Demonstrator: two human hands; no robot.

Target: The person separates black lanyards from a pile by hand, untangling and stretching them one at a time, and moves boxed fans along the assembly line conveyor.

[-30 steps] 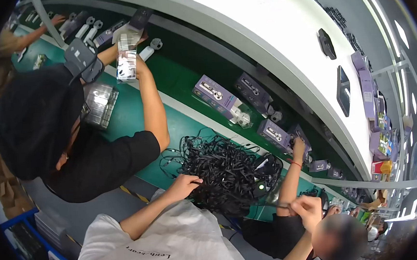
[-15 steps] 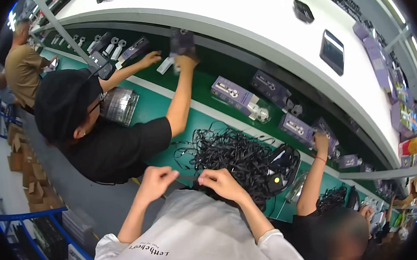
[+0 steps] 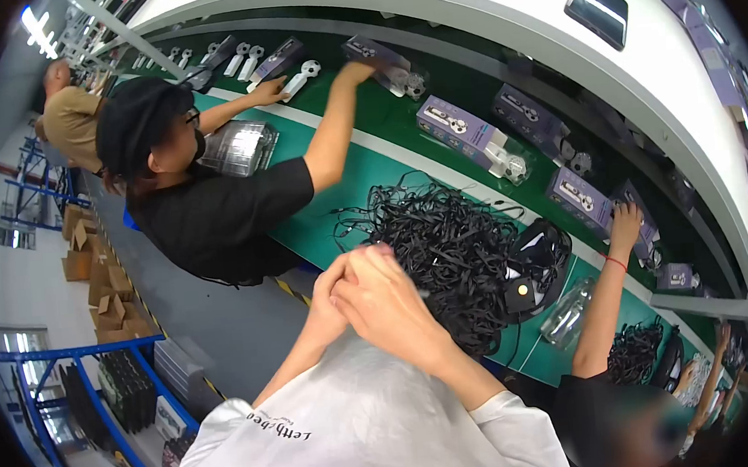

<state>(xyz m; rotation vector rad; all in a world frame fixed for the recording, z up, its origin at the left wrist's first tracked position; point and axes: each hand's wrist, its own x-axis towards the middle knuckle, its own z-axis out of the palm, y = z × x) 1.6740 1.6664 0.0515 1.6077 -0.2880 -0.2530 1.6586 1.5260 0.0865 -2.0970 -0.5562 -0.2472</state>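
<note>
My left hand (image 3: 330, 296) and my right hand (image 3: 385, 298) are together in front of my chest, above the near edge of the bench. The right hand lies over the left, and the fingers of both are curled inward. Whatever they hold is hidden between them. Just beyond my hands a tangled heap of flat black cables (image 3: 454, 258) covers the green mat. Against its right side rests a black rounded case (image 3: 558, 260), with a small black device (image 3: 523, 292) showing a yellow light.
Purple printed boxes (image 3: 458, 128) with clear plastic windows stand on the dark green conveyor (image 3: 329, 89). Co-workers (image 3: 206, 193) reach over the bench on both sides. A clear plastic tray (image 3: 242, 147) lies left, clear packaging (image 3: 568, 314) right. A white shelf (image 3: 498, 16) overhangs.
My hands have come together from apart, the right now covering the left; the thin dark strip between them is out of sight. The co-worker at left has moved a box along the conveyor.
</note>
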